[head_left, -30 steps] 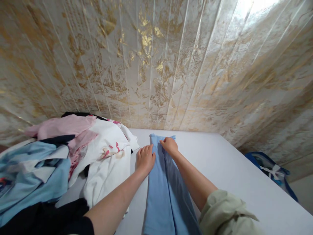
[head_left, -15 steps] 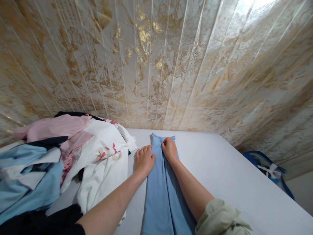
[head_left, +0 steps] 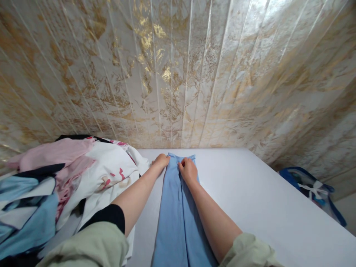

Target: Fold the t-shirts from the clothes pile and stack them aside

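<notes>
White surface [head_left: 244,193], blue garment [head_left: 171,215] laid lengthwise

The right hand [head_left: 188,171] pinches cloth near the garment's far end; the left hand [head_left: 160,161] sits at its far left corner, grip impossible to tell. Mid-surface, the garment's long axis runs away from the person, far end toward the gold-patterned backdrop [head_left: 178,92]. It seems mostly straightened, slight creases remaining. Leftward, a clothes pile [head_left: 111,159] lies rumpled.

On the table [head_left: 236,193], a garment [head_left: 172,215] is running from six o'clock toward twelve. The left hand [head_left: 161,160] is touching its eleven-o'clock corner, the right hand [head_left: 188,170] its one-o'clock end. A heap of clothes [head_left: 111,159] is lying at eight, a bag [head_left: 324,202] is sitting past the edge at four, and a curtain [head_left: 180,74] is hanging behind at twelve.
</notes>
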Available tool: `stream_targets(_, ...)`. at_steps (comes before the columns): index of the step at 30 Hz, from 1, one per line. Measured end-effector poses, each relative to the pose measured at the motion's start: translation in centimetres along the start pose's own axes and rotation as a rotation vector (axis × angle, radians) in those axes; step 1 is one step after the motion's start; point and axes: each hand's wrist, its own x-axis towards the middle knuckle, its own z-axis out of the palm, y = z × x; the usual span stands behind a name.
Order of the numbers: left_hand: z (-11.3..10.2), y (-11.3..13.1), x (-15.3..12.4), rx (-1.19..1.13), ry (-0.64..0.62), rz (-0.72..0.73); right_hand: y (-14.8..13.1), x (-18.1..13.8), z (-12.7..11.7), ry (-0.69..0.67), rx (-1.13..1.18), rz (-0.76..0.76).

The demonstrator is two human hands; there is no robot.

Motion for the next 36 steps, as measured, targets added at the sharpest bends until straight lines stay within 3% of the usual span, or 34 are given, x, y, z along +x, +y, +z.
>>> stream_targets(6, 0.5, 0.8, 1.1, 0.023, -0.053, -0.039, 0.0, 0.1, -0.3, -0.012, 0.043, 0.020)
stream_targets(14, 1.2, 0.4, 0.3, 0.008, 0.092, -0.058, -0.2, 0.1, 0.0, -0.014, 0.020, 0.014)
stream_targets(18, 1.5, 0.8, 0.3, 0.008, 0.102, -0.054, -0.2, 0.1, 0.0, -0.008, 0.023, 0.009)
stream_targets(28, 1.7, 1.2, -1.8, 0.077, 0.220, 0.033, 0.0, 0.1, 0.1, -0.015, 0.118, -0.045)
stream_targets(33, 0.7, 1.7, -2.4, 0.059, 0.305, 0.020, 1.7, 1.6, -1.2, 0.113, 0.229, 0.097)
stream_targets(36, 0.4, 3.1, -3.0, 0.001, 0.332, 0.206, 3.3, 2.4, -2.1, 0.185, 0.258, 0.229)
